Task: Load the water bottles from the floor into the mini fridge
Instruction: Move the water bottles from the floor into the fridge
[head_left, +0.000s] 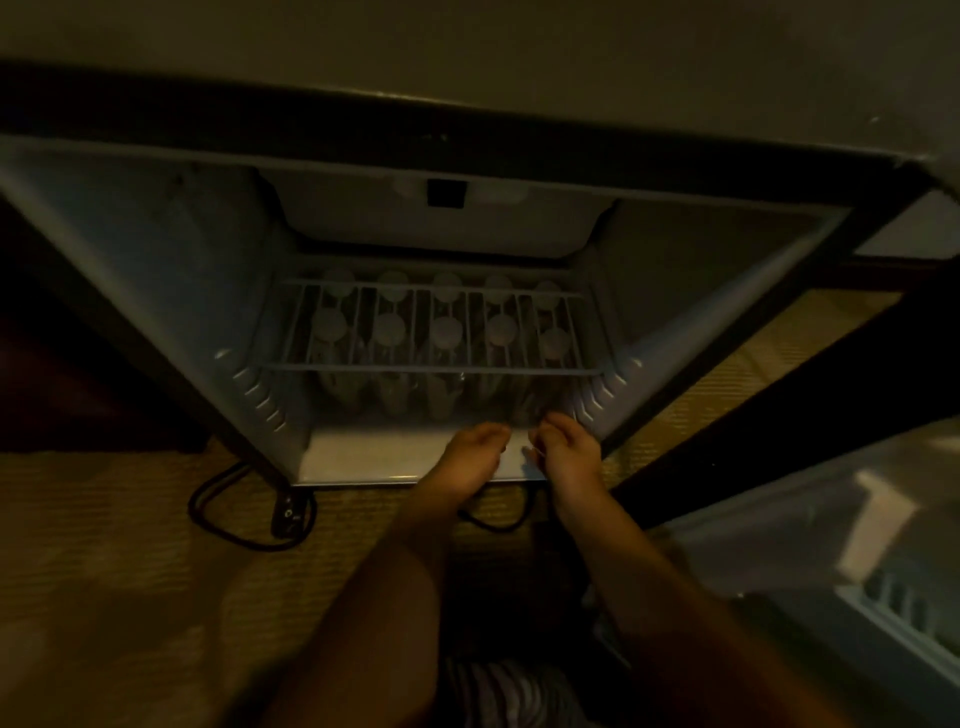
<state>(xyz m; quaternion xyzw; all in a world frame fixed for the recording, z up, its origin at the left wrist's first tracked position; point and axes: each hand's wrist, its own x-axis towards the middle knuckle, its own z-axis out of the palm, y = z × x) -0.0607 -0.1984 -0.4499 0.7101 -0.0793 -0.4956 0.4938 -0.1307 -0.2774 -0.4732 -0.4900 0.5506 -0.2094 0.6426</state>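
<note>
The mini fridge (156, 270) stands open on the carpet. Several water bottles (447, 332) with pale caps stand in two rows on its floor, under a white wire shelf (431, 368). At the front right a clear bottle (522, 405) looks blurred. My right hand (569, 449) is at that bottle's base, fingers curled round it. My left hand (472, 452) lies just left of it on the fridge floor with curled fingers. The dim light hides whether the left hand holds anything.
The fridge door (857, 545) hangs open at the right, its inner shelf rail low at the right edge. A black power cable and plug (288, 514) lie on the carpet below the fridge's front left corner. A dark cabinet frame surrounds the fridge.
</note>
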